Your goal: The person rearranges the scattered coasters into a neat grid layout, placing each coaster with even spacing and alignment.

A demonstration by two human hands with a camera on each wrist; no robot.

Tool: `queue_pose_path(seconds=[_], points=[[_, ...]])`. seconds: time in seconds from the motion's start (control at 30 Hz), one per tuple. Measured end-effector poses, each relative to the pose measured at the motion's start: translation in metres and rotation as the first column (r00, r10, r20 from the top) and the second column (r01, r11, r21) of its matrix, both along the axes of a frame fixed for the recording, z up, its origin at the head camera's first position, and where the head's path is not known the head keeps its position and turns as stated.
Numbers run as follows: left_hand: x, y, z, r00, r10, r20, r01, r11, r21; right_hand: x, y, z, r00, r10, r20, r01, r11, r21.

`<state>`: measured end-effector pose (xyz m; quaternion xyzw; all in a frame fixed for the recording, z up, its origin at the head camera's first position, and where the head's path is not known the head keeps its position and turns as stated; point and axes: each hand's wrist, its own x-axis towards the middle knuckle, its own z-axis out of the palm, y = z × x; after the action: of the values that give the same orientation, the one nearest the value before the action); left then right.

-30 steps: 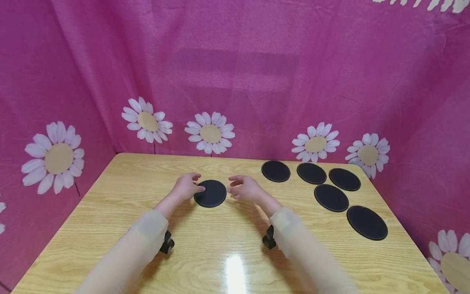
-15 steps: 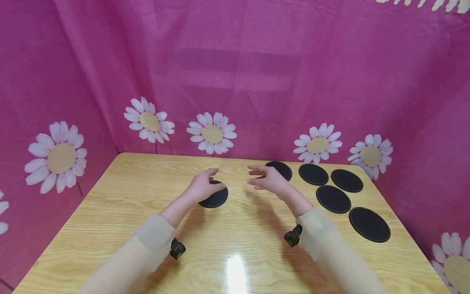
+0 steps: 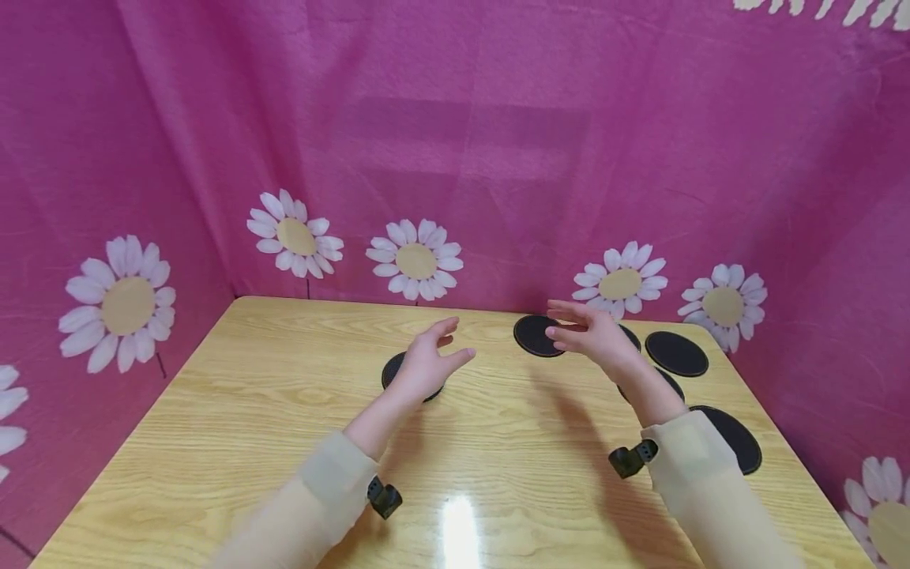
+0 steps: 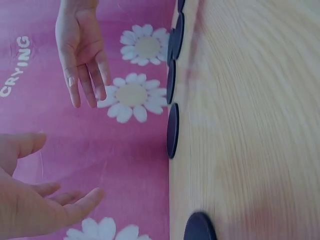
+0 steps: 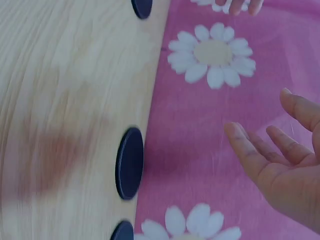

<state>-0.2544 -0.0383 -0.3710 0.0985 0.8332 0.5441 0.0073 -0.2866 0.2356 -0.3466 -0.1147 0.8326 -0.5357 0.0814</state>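
Observation:
My left hand (image 3: 426, 365) hovers over a round black coaster (image 3: 392, 369) and partly covers it in the head view. Its fingers are spread and hold nothing; the left wrist view shows the same hand (image 4: 45, 202) in the air, with the coaster (image 4: 199, 228) down on the wood. To the right, my right hand (image 3: 596, 338) is raised with fingers apart, overlapping a back coaster (image 3: 535, 335) in the head view. Nothing lies in that hand (image 5: 287, 172) in the right wrist view either.
More black coasters lie on the wooden table (image 3: 284, 411) at the right, among them one in the back corner (image 3: 677, 353) and one nearer (image 3: 735, 438). The right arm hides parts of several. A magenta flowered cloth (image 3: 462, 158) walls in the back and sides.
Both hands have risen and moved right, the right hand farther, away from the middle coaster. That coaster stays on the table where it was.

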Motion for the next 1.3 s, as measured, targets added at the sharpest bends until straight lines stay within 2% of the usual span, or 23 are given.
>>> queue_pose_path(seconds=[0.23,0.43,0.67,0.77,0.93,1.1,1.3], points=[[0.005,0.020,-0.004,0.997,0.023,-0.072,-0.015,0.993,0.117,0.005,0.039,0.005,0.997,-0.049,-0.058,0.047,0.998,-0.034],[0.010,0.042,-0.013,0.993,0.075,-0.096,-0.054,0.977,0.204,0.007,0.074,0.006,0.992,-0.068,-0.103,0.065,0.997,-0.030],[0.016,0.068,-0.031,0.986,0.076,-0.149,-0.032,0.960,0.278,0.010,0.108,0.003,0.988,-0.078,-0.130,0.095,0.987,0.128],[0.018,0.078,-0.038,0.983,0.080,-0.168,-0.025,0.950,0.310,0.012,0.120,0.001,0.989,-0.083,-0.126,0.102,0.983,0.152],[0.024,0.096,-0.050,0.986,0.057,-0.156,-0.003,0.944,0.330,0.013,0.141,-0.008,0.993,-0.066,-0.093,0.078,0.989,0.126],[0.028,0.111,-0.060,0.991,0.032,-0.131,0.013,0.944,0.329,0.010,0.161,-0.021,0.998,-0.056,-0.018,0.058,0.993,0.099],[0.028,0.124,-0.067,0.998,0.011,-0.061,0.010,0.941,0.339,0.008,0.178,-0.035,0.994,-0.089,0.064,0.082,0.991,0.107]])
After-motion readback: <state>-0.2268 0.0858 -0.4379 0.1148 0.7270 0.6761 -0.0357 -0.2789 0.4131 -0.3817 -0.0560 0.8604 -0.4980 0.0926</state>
